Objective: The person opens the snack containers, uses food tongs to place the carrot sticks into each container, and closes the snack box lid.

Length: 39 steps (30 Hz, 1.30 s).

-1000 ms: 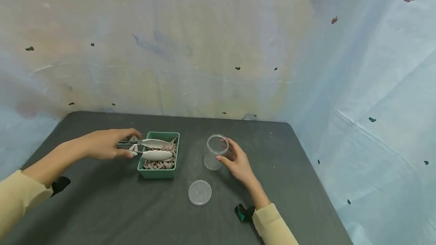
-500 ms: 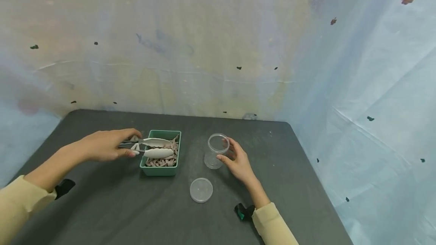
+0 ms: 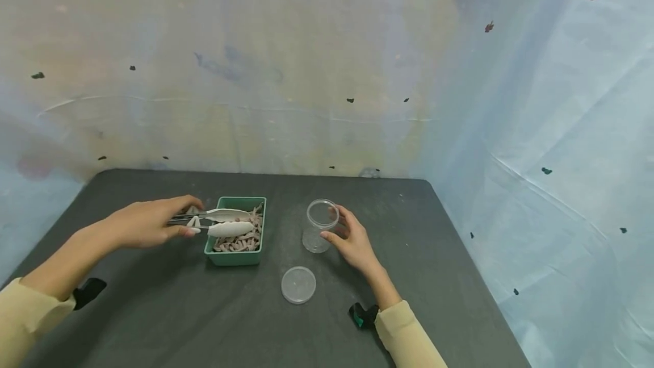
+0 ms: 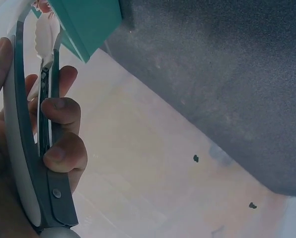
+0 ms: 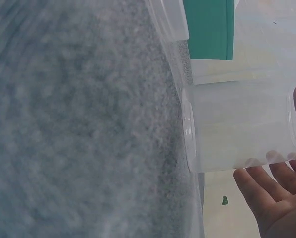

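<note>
My left hand (image 3: 143, 223) grips a pair of tongs (image 3: 231, 229) with pale scalloped heads. They reach over the left rim of a green rectangular box (image 3: 235, 258), above a heap of greyish-pink strips (image 3: 245, 241). In the left wrist view, fingers curl round the dark handle of the tongs (image 4: 24, 124). Whether any strip is pinched between the heads is hard to tell. To the right, a clear plastic jar (image 3: 315, 240) stands upright and uncovered on the table. My right hand (image 3: 355, 246) holds it from the right side, thumb in front and fingers behind.
A round translucent lid (image 3: 298, 285) lies flat on the dark table (image 3: 230, 322), in front of the jar and box. A patterned sheet (image 3: 286, 72) hangs behind the table and along its right side.
The tongs' heads have drawn slightly closer together over the strips. The right hand and jar stay put; the whole head view shifts a little.
</note>
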Each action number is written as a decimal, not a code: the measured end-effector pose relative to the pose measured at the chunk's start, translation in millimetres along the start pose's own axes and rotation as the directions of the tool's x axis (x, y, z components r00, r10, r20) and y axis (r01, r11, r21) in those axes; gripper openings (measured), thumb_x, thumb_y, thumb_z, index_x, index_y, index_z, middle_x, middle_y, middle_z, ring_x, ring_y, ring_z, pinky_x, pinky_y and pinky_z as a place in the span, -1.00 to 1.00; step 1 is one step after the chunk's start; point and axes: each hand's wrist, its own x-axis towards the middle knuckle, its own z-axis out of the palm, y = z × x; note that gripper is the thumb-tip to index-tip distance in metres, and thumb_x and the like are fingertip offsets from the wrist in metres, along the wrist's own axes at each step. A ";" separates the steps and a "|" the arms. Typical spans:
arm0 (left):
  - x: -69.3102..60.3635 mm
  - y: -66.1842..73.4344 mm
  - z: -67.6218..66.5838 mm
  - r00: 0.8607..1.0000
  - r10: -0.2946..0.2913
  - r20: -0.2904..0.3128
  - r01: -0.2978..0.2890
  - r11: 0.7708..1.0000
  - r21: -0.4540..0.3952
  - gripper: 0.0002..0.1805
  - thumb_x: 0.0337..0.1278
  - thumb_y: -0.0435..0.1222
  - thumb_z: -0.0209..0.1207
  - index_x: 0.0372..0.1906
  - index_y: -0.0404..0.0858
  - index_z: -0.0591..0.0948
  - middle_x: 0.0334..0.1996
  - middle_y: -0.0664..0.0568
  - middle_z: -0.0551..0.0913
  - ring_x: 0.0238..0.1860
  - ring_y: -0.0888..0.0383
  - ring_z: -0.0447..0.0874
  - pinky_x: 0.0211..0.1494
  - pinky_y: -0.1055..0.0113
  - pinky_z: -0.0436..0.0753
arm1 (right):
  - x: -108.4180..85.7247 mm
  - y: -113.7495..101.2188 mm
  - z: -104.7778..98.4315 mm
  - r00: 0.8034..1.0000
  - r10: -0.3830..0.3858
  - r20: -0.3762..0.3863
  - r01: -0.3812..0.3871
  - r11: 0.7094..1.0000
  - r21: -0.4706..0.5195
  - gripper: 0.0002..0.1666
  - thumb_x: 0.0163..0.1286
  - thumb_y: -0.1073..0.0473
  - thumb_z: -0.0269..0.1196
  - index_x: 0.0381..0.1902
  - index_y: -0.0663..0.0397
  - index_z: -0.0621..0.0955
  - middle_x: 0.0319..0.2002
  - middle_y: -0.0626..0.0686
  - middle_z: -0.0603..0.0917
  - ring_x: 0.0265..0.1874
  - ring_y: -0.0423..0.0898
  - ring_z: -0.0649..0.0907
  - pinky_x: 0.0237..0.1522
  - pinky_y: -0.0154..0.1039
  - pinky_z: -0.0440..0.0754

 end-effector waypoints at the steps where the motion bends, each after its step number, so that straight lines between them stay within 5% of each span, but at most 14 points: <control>1: -1.0 0.1 -0.8 1.000 0.000 -0.001 0.000 1.000 -0.019 -0.35 0.40 0.15 0.23 0.40 -0.08 0.46 0.13 -0.11 0.65 -0.02 -0.06 0.72 -0.22 -0.03 0.65 | 0.4 1.0 0.1 1.000 -0.004 0.003 0.004 1.000 0.003 -0.13 0.35 0.32 0.46 0.53 0.22 0.33 0.41 0.26 0.48 0.39 0.23 0.51 0.26 0.10 0.59; 7: -5.7 0.6 -5.8 1.000 0.000 -0.016 0.000 0.999 -0.053 -0.44 0.43 0.11 0.23 0.34 -0.09 0.50 -0.02 0.08 0.64 -0.19 0.22 0.64 -0.31 0.20 0.56 | 1.0 2.2 -0.3 1.000 -0.001 0.008 0.001 1.000 0.001 -0.13 0.34 0.23 0.48 0.52 0.13 0.36 0.40 0.17 0.50 0.38 0.16 0.53 0.27 0.06 0.60; 19: -7.3 -1.4 -5.3 1.000 0.001 0.010 0.000 0.998 -0.065 -0.33 0.35 0.17 0.26 0.38 -0.11 0.47 -0.01 0.05 0.63 -0.24 0.24 0.58 -0.32 0.21 0.53 | 1.0 1.2 -1.5 1.000 -0.019 0.015 0.019 1.000 0.005 -0.15 0.37 0.20 0.46 0.52 0.13 0.35 0.40 0.19 0.49 0.38 0.17 0.53 0.27 0.04 0.60; 31: 4.8 1.6 -28.6 0.993 0.014 0.118 -0.012 1.000 -0.013 -0.19 0.22 0.27 0.31 0.43 -0.07 0.45 0.21 -0.17 0.61 0.08 -0.15 0.68 -0.15 -0.11 0.65 | 0.6 2.1 -3.1 0.999 -0.040 0.016 0.040 0.999 -0.008 -0.16 0.39 0.14 0.45 0.52 0.13 0.35 0.40 0.19 0.50 0.38 0.19 0.53 0.26 0.05 0.61; 39: 21.3 11.4 -27.0 0.978 0.022 0.206 -0.014 0.999 -0.039 -0.25 0.23 0.14 0.37 0.40 -0.12 0.45 0.20 -0.25 0.59 0.13 -0.26 0.64 -0.08 -0.14 0.65 | 0.5 2.1 -3.5 0.999 -0.049 0.018 0.049 0.999 0.001 -0.15 0.37 0.19 0.47 0.53 0.14 0.36 0.39 0.21 0.50 0.36 0.21 0.54 0.23 0.09 0.62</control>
